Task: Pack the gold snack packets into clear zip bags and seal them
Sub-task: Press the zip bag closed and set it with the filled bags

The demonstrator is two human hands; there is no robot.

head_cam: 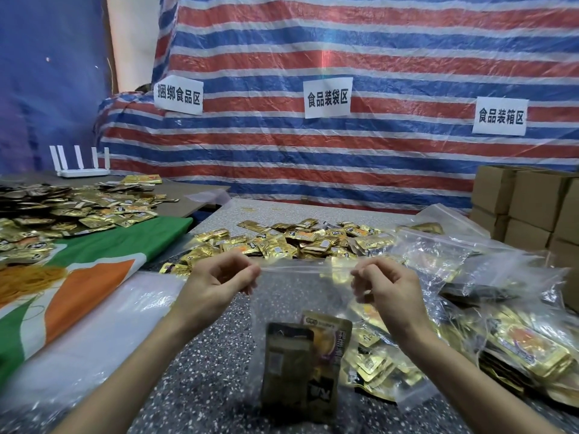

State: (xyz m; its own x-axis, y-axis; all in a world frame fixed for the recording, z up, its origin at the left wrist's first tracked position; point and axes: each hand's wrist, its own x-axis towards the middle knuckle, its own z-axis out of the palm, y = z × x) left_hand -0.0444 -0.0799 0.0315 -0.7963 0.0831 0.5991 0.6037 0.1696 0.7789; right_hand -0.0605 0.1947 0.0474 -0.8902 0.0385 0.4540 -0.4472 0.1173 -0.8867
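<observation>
I hold a clear zip bag (291,296) up in front of me by its top strip. My left hand (219,277) pinches the left end of the zip, and my right hand (387,283) pinches the right end. Gold snack packets (305,364) hang inside the bag at its bottom. A loose pile of gold packets (291,242) lies on the speckled table (200,371) just beyond my hands.
Filled zip bags (513,343) and empty clear bags (438,245) crowd the right side. Cardboard boxes (529,208) stack at the far right. A green-orange-white cloth (78,277), rubber bands (25,280), more packets (62,211) and a white router (83,170) sit left.
</observation>
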